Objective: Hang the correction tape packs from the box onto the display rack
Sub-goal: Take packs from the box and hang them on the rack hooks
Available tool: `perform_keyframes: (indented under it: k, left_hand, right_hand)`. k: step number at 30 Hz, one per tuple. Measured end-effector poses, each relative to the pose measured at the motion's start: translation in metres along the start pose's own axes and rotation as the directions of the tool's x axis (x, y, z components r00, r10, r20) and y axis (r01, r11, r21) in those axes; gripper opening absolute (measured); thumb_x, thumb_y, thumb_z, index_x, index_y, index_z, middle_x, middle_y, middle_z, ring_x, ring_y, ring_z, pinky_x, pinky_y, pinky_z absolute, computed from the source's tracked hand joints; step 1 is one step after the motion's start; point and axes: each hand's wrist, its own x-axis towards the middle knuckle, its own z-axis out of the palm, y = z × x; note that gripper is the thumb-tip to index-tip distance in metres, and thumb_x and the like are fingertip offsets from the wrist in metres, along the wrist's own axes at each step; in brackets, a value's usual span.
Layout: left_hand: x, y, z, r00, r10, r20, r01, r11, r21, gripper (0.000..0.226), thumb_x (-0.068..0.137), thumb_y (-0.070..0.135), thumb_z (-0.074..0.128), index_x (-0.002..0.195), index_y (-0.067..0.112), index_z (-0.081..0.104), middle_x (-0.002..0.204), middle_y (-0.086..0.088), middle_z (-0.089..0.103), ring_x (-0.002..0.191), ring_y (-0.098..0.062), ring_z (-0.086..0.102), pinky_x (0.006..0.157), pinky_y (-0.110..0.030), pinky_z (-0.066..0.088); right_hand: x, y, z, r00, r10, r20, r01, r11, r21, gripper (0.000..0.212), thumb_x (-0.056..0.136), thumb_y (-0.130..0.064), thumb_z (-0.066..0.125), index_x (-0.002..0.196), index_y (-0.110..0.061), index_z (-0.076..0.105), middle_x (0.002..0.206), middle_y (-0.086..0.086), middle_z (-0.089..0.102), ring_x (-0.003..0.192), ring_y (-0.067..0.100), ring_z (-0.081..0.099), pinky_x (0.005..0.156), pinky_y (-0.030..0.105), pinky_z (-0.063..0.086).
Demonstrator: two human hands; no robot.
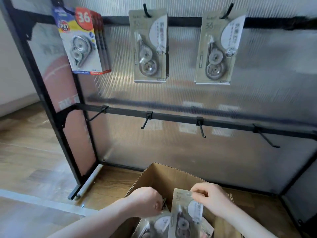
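The black metal display rack point(56, 107) with its ribbed translucent back panel stands on the wooden floor before me. Along its upper rail point(185, 21) hang a colourful stack of blister packs point(80, 43) near the left corner post and two stacks of beige correction tape packs point(150, 47) point(217, 50) further right. The lower rail point(171, 116) carries four bare black hooks point(145, 121), which I judge are the free places for what comes next.

Below, against the rack's bottom edge, sits the open brown cardboard box point(154, 176), placed close so each lift is short. More packs lie loose inside it at its near edge point(154, 225).

My right hand point(209, 198) has its finger and thumb pinched on the top edge of one beige correction tape pack point(187, 215), standing upright in the box; holding it near the hang hole should leave that hole easy to thread onto a hook. My left hand point(147, 201) is curled down into the box over the loose packs, but whether it actually has hold of one I cannot tell.
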Motion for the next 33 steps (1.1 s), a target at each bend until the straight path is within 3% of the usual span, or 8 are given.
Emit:
perform_keyframes:
  k: [5, 11, 16, 20, 23, 26, 29, 33]
  left_hand:
    - [-0.012, -0.014, -0.034, 0.992, -0.049, -0.115, 0.053, 0.998, 0.029, 0.020, 0.074, 0.023, 0.045, 0.081, 0.015, 0.062, 0.085, -0.005, 0.067, 0.080, -0.030, 0.058, 0.067, -0.028, 0.049]
    - [-0.024, -0.022, -0.097, 0.964, -0.046, -0.260, 0.054, 0.998, 0.023, 0.026, 0.077, 0.034, 0.048, 0.091, 0.020, 0.066, 0.083, 0.006, 0.066, 0.081, -0.018, 0.062, 0.071, -0.025, 0.051]
    - [-0.049, -0.014, -0.166, 0.910, 0.024, -0.414, 0.008, 0.997, 0.076, 0.021, 0.084, 0.032, 0.051, 0.092, 0.024, 0.068, 0.079, 0.014, 0.060, 0.079, -0.009, 0.061, 0.070, -0.022, 0.051]
    - [-0.068, -0.016, -0.221, 0.834, 0.029, -0.552, -0.032, 0.999, 0.005, 0.007, 0.081, 0.035, 0.064, 0.078, 0.030, 0.066, 0.068, 0.028, 0.058, 0.067, 0.002, 0.056, 0.066, -0.021, 0.049]
    - [-0.082, -0.012, -0.255, 0.749, 0.015, -0.663, -0.087, 0.993, -0.076, 0.023, 0.079, 0.031, 0.071, 0.063, 0.039, 0.056, 0.065, 0.034, 0.057, 0.063, 0.005, 0.056, 0.059, -0.014, 0.044]
    - [-0.093, -0.003, -0.285, 0.676, 0.043, -0.736, -0.148, 0.986, -0.079, 0.029, 0.079, 0.025, 0.072, 0.064, 0.042, 0.054, 0.065, 0.032, 0.059, 0.064, 0.005, 0.058, 0.058, -0.009, 0.043]
    - [-0.098, 0.004, -0.309, 0.615, 0.039, -0.787, -0.155, 0.985, -0.072, 0.026, 0.079, 0.025, 0.072, 0.067, 0.043, 0.056, 0.065, 0.023, 0.063, 0.069, 0.006, 0.059, 0.060, -0.009, 0.043]
    - [-0.100, 0.015, -0.336, 0.525, 0.035, -0.850, -0.223, 0.970, -0.098, 0.022, 0.080, 0.018, 0.070, 0.068, 0.034, 0.060, 0.064, 0.027, 0.062, 0.062, 0.009, 0.057, 0.057, -0.005, 0.040]
  right_hand:
    - [0.006, -0.027, -0.022, 0.993, -0.113, -0.046, 0.117, 0.989, 0.089, 0.030, 0.082, -0.018, 0.065, 0.065, -0.043, 0.060, 0.066, -0.022, 0.059, 0.066, -0.003, 0.050, 0.065, 0.017, 0.037]
    - [0.008, -0.061, -0.063, 0.976, -0.169, -0.136, 0.188, 0.973, 0.137, 0.020, 0.083, -0.019, 0.066, 0.064, -0.026, 0.063, 0.062, -0.012, 0.059, 0.062, -0.006, 0.050, 0.064, 0.009, 0.039]
    - [0.009, -0.079, -0.108, 0.938, -0.207, -0.279, 0.250, 0.960, 0.129, 0.024, 0.081, -0.023, 0.070, 0.060, -0.034, 0.065, 0.066, -0.013, 0.064, 0.064, -0.002, 0.054, 0.064, 0.015, 0.040]
    - [0.011, -0.102, -0.154, 0.855, -0.255, -0.452, 0.339, 0.934, 0.114, 0.017, 0.081, -0.018, 0.071, 0.065, -0.024, 0.067, 0.067, -0.012, 0.066, 0.064, -0.001, 0.057, 0.063, 0.016, 0.043]
    - [0.015, -0.124, -0.187, 0.780, -0.301, -0.548, 0.424, 0.899, 0.109, 0.019, 0.080, -0.011, 0.070, 0.066, -0.022, 0.066, 0.064, -0.014, 0.065, 0.060, -0.004, 0.054, 0.059, 0.012, 0.040]
    - [0.017, -0.146, -0.215, 0.732, -0.329, -0.597, 0.480, 0.871, 0.107, 0.014, 0.081, -0.011, 0.070, 0.069, -0.018, 0.068, 0.064, -0.008, 0.065, 0.060, -0.003, 0.054, 0.058, 0.010, 0.040]
    - [0.020, -0.165, -0.240, 0.669, -0.359, -0.651, 0.506, 0.861, 0.045, 0.006, 0.081, -0.019, 0.070, 0.076, -0.022, 0.068, 0.077, -0.012, 0.067, 0.076, -0.001, 0.060, 0.069, 0.016, 0.043]
    - [0.026, -0.190, -0.268, 0.589, -0.399, -0.703, 0.528, 0.848, -0.040, 0.006, 0.081, -0.021, 0.070, 0.084, -0.016, 0.069, 0.080, -0.014, 0.064, 0.080, -0.004, 0.056, 0.068, 0.011, 0.039]
